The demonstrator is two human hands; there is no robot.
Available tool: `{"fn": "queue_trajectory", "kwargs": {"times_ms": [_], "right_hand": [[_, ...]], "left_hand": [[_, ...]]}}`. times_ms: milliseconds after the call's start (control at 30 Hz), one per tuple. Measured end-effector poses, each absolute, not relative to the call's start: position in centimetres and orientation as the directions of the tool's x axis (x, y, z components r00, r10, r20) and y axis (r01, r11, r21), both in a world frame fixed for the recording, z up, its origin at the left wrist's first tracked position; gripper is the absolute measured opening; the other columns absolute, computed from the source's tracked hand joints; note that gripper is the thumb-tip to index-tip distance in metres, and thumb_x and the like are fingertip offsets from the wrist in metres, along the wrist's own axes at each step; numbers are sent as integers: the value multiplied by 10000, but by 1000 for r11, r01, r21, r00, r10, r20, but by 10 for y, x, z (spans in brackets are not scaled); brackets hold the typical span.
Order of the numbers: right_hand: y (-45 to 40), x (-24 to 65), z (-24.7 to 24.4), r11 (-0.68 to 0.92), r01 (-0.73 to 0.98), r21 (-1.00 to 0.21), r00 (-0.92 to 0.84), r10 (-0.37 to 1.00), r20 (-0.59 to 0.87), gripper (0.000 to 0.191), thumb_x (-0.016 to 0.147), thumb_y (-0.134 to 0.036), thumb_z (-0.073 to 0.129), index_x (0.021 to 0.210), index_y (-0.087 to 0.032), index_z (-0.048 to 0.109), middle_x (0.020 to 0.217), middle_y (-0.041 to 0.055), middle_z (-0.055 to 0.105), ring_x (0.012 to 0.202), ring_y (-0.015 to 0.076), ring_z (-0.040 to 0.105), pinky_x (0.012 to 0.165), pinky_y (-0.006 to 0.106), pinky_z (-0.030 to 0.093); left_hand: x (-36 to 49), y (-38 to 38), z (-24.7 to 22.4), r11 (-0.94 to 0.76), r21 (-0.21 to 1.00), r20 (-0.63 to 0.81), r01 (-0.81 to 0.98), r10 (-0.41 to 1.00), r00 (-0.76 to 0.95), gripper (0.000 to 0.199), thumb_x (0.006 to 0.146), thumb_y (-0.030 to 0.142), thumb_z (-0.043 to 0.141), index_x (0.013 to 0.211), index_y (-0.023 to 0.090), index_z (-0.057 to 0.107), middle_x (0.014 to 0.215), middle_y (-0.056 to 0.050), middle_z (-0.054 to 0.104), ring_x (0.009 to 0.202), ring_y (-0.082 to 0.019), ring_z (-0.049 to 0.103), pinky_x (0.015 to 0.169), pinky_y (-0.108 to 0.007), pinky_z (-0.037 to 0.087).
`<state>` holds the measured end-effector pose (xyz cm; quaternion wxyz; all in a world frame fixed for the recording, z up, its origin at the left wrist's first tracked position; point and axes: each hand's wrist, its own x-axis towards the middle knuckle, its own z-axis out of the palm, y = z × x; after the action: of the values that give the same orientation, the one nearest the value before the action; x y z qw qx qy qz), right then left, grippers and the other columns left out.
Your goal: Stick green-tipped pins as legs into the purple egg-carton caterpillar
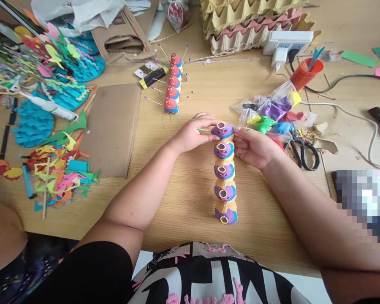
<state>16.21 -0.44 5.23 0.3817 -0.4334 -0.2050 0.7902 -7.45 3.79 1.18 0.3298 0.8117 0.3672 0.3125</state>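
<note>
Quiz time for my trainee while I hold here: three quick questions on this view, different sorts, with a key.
1. True or false: the left hand and right hand are on opposite sides of the purple-and-blue painted egg-carton strip, at its far end.
2. How many thin yellow rings does the strip carry? a) three b) five c) seven
3. Name the container standing near the white plastic power strip.

Key: 1. True. 2. b. 3. The orange-red plastic cup.
</note>
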Motion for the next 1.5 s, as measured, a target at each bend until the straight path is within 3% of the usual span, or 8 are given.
{"fn": "queue_trajectory", "kwargs": {"times_ms": [200,467,900,1100,1500], "right_hand": [[-4,162,46,-584,-389,-713,-317,811,-491,350,858,-163,814,740,-189,486,622,-93,311,511,29,216,439,169,223],[-4,160,56,-644,-442,-624,-329,764,-555,246,872,-102,723,749,-168,520,621,-70,412,499,24,212,423,154,232],[-4,159,50,-601,-443,-665,-289,798,-529,352,856,-95,746,704,-192,443,590,-92,356,486,19,240,417,140,235],[-4,158,54,-628,-454,-632,-304,776,-553,185,890,-80,655,764,-160,545,594,-80,411,458,14,235,403,137,234],[-3,158,48,-593,-464,-659,-266,802,-535,289,934,-103,662,708,-171,496,574,-86,405,448,13,292,398,137,248]], "left_hand": [[-74,38,13,-502,769,252,396,808,533,463,893,370,841,1339,265,772,1379,-81,769,1440,-288,586,1308,-525,401],[-75,38,10,-524,766,282,372,794,538,465,909,358,828,1356,248,765,1378,-91,767,1432,-279,593,1295,-499,412],[-74,38,11,-523,766,278,374,793,542,471,910,423,829,1343,248,770,1358,-95,768,1410,-280,607,1291,-494,421],[-74,38,10,-525,759,271,386,793,546,473,930,430,810,1365,252,758,1391,-96,757,1444,-281,586,1301,-500,407],[-75,38,10,-540,741,280,399,788,548,467,928,417,811,1364,258,758,1370,-88,768,1421,-273,604,1284,-495,432]]}}
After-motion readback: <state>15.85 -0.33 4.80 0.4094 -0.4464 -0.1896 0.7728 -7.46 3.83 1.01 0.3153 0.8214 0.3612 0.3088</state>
